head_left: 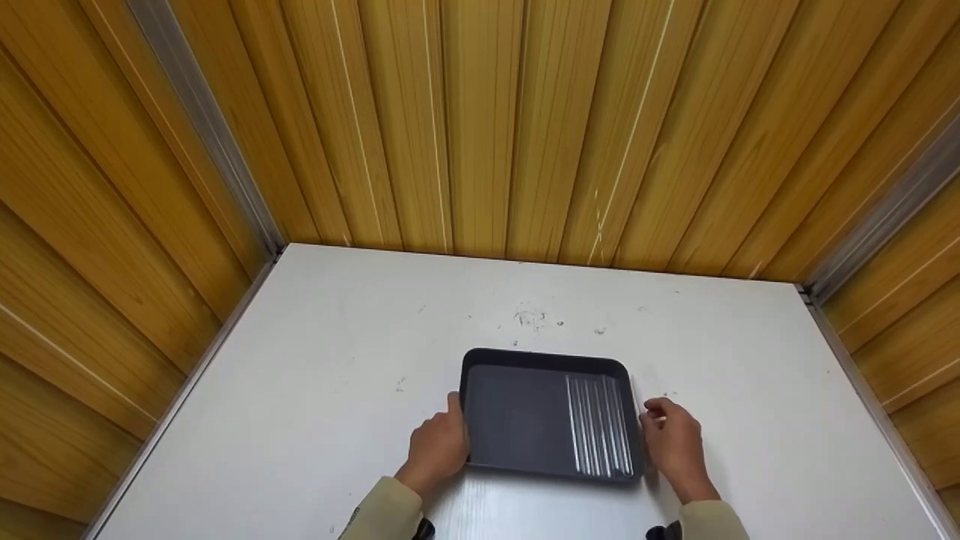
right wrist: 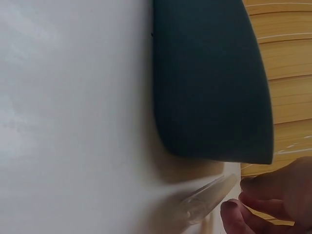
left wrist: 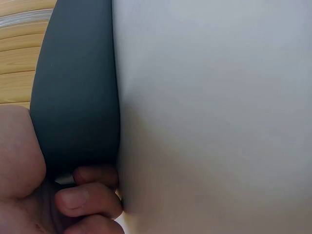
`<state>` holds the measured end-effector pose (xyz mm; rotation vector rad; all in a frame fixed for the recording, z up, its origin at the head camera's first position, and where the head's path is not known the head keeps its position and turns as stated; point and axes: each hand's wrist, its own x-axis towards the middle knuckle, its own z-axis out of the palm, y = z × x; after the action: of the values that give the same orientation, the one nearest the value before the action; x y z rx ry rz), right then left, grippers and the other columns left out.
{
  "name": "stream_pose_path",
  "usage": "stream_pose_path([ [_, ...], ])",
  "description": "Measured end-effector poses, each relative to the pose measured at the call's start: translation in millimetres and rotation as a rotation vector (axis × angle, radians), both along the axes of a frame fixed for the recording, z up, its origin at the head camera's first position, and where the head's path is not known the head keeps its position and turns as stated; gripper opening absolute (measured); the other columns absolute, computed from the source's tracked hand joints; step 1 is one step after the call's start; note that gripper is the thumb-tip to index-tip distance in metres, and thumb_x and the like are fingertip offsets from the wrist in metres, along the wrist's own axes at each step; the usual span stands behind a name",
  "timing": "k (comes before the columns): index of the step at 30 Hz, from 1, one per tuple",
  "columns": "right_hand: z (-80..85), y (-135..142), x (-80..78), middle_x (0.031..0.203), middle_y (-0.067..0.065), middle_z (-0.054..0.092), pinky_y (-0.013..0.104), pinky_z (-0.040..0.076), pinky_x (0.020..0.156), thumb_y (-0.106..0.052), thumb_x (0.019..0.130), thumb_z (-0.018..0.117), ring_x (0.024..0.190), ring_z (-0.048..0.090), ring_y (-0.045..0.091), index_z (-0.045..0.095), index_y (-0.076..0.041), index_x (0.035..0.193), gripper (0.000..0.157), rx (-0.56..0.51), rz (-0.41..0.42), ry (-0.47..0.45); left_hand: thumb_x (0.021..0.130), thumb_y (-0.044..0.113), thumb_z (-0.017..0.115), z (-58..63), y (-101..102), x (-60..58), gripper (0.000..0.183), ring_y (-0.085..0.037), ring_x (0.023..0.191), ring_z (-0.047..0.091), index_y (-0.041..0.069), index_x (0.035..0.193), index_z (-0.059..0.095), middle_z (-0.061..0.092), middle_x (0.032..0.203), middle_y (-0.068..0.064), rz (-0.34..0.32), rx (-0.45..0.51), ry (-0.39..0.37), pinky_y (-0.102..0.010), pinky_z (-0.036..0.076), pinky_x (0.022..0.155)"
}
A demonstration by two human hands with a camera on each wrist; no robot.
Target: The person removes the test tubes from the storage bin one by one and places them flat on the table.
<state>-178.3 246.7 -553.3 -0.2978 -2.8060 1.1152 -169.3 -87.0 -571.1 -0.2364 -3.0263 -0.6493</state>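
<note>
A dark grey rectangular tray (head_left: 517, 420) sits on the white table, with several clear tubes (head_left: 598, 424) lying parallel in its right part. My left hand (head_left: 439, 444) grips the tray's left side near the front corner. In the left wrist view, its fingers (left wrist: 90, 201) curl in at the tray's dark wall (left wrist: 75, 87). To the right of the tray, my right hand (head_left: 675, 441) hovers with bent fingers. Another clear tube (right wrist: 209, 200) lies on the table beside the tray's right wall, close to those fingertips; nothing shows between them.
The white table (head_left: 300, 390) has small dark marks behind the tray. Yellow wood-patterned panels (head_left: 480, 127) rise at the back and on both sides, with grey metal posts (head_left: 217, 127) in the corners.
</note>
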Motion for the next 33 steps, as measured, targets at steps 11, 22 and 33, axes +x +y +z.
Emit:
stream_pose_path([
  [11, 11.4, -4.8, 1.4, 0.102, 0.019, 0.065, 0.025, 0.046, 0.068, -0.005, 0.094, 0.056, 0.088, 0.063, 0.026, 0.063, 0.004, 0.114, 0.023, 0.002, -0.009, 0.039, 0.100, 0.011, 0.042, 1.4, -0.7, -0.3, 0.022, -0.021, 0.046, 0.050, 0.001, 0.119, 0.041, 0.054, 0.059, -0.007, 0.008, 0.024, -0.025, -0.035, 0.035, 0.044],
  [22, 25.3, -15.3, 1.5, 0.102, 0.018, 0.065, 0.026, 0.046, 0.069, -0.005, 0.093, 0.058, 0.088, 0.063, 0.026, 0.063, 0.003, 0.114, 0.023, 0.023, 0.005, 0.087, 0.100, 0.012, 0.041, 0.1, -0.4, -1.6, 0.029, -0.019, 0.046, 0.050, -0.001, 0.125, 0.040, 0.055, 0.059, -0.007, -0.002, 0.015, -0.034, -0.034, 0.035, 0.044],
  [33, 31.8, -25.6, 3.1, 0.104, 0.017, 0.065, 0.025, 0.045, 0.069, -0.006, 0.093, 0.059, 0.090, 0.061, 0.024, 0.062, 0.002, 0.117, 0.025, 0.005, 0.024, 0.084, 0.101, 0.013, 0.040, 1.2, 0.8, -0.4, 0.028, -0.024, 0.051, 0.057, -0.001, 0.125, 0.040, 0.060, 0.064, -0.010, 0.000, 0.021, -0.028, -0.037, 0.040, 0.046],
])
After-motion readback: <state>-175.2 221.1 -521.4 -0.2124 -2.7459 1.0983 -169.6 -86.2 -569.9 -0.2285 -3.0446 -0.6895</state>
